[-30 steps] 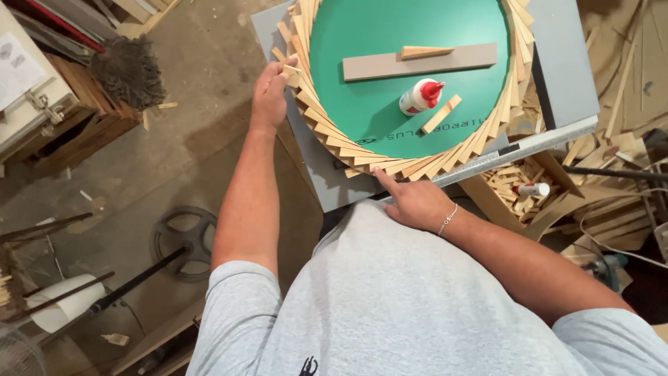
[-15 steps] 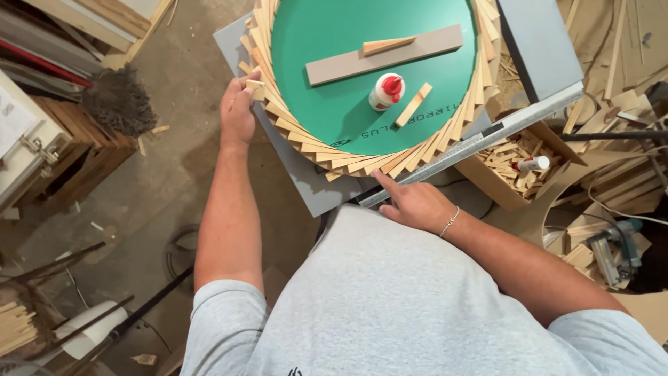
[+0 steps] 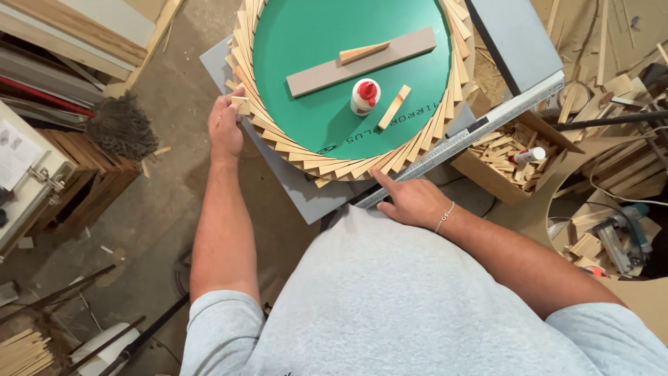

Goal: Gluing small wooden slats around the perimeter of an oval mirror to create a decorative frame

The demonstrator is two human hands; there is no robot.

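The left hand [image 3: 226, 125] has come in from flat on the ring's [image 3: 292, 147] outer edge and now pinches a small wood slat [image 3: 241, 104] against its left rim, fingers clamped on it. The right hand [image 3: 410, 200] stays at the near edge, fingers spread flat, index touching the slats. The round green disc [image 3: 334, 90] has shifted in view; the glue bottle [image 3: 364, 96] stands on it.

Glue bottle [image 3: 364, 96] on round board [image 3: 313, 118]

grey table [image 3: 306, 191] carries a green disc [image 3: 327, 104] ringed with wooden slats [image 3: 306, 157].
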